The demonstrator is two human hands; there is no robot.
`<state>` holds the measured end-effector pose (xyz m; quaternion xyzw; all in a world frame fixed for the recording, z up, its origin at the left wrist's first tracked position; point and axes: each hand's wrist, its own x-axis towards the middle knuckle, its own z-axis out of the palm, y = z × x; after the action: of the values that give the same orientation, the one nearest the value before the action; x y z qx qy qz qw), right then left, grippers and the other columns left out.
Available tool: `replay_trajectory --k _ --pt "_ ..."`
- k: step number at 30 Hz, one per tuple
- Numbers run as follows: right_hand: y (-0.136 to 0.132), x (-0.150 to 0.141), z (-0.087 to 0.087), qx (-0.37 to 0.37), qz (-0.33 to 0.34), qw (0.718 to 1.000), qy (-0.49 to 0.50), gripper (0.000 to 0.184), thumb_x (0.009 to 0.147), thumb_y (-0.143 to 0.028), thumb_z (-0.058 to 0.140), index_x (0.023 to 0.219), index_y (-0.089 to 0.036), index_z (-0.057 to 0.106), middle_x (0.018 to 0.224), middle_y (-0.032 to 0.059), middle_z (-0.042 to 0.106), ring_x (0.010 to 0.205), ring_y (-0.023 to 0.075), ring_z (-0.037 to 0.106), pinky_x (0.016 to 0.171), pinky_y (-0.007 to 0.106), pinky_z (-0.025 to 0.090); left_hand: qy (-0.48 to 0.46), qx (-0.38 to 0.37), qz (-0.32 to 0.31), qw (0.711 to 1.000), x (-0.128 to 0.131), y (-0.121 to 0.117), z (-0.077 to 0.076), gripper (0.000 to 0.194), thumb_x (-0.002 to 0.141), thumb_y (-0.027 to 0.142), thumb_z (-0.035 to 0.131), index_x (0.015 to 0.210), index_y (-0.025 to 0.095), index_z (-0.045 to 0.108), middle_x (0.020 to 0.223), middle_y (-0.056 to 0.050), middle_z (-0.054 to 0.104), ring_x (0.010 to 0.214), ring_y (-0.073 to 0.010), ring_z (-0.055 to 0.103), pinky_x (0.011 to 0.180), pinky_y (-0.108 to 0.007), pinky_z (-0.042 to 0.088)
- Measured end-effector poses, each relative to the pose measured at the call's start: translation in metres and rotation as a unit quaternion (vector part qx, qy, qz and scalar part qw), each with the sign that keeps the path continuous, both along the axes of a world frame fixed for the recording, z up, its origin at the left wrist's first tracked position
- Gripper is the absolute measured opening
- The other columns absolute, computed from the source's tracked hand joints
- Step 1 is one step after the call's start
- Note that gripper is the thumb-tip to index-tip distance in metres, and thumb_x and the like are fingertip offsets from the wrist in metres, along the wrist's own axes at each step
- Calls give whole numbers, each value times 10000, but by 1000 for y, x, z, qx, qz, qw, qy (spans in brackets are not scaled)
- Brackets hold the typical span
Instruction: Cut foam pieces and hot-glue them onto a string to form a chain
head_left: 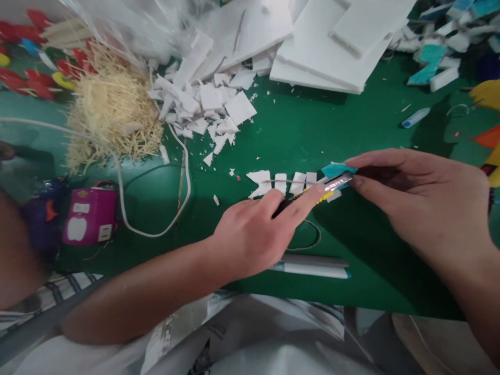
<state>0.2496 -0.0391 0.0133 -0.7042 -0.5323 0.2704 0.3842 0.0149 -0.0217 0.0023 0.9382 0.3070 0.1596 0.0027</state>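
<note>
My left hand (253,234) is closed around a utility knife (330,185) with a yellow and black handle, its index finger stretched along the top. The knife's metal end points right and lies against a small blue-painted piece of foam (336,169). My right hand (429,192) pinches that blue piece at its right end between thumb and fingers. Left of it, several white foam pieces (280,183) lie in a row, the leftmost notched like a fishtail. A thin grey cord runs across them. Another loop of cord (318,239) curls below my left hand, which hides part of it.
Foam scraps (211,101) and white foam sheets (324,52) cover the back of the green table (297,130). Wood sticks (111,114), a white cable (121,182) and a purple box (89,216) are at left. Pens (312,266) lie near the front edge. Another person's arm (15,245) shows far left.
</note>
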Motion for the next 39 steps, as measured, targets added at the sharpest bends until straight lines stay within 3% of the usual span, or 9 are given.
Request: replay_trajectory --k 6,16,22,33,39 --pt "-2 -2 2 3 1 1000 -14 183 777 -225 775 917 -333 822 825 -65 780 709 132 735 694 270 645 3 73 25 997 4 -2 0 418 1016 111 504 1350 290 680 680 57 546 487 -111 447 492 -266 394" --pt "1 0 0 14 -9 998 -55 183 798 -171 782 924 -296 822 806 -48 777 714 110 732 704 238 637 -10 -13 -10 1000 -1 1 3 367 1107 243 377 1419 142 544 735 50 616 543 -106 572 496 -276 443" --pt "2 -2 0 12 -7 999 -30 158 791 -203 783 911 -296 827 809 -45 785 705 103 732 676 215 627 -2 -29 -4 1000 2 2 3 385 1118 239 331 1447 138 504 767 44 642 565 -103 586 511 -265 438" --pt "-1 3 -2 16 5 999 -49 131 822 -296 779 945 -309 820 802 -41 762 707 123 722 691 272 636 14 -19 4 1000 1 1 2 389 1123 242 305 1464 152 468 787 53 643 556 -102 599 515 -261 458" --pt "1 -3 3 4 -16 1000 -23 106 756 -306 786 853 -339 816 791 -61 768 701 139 725 696 284 635 1 -81 -2 997 1 0 1 413 1119 252 302 1506 164 417 845 31 699 638 -88 661 540 -216 489"
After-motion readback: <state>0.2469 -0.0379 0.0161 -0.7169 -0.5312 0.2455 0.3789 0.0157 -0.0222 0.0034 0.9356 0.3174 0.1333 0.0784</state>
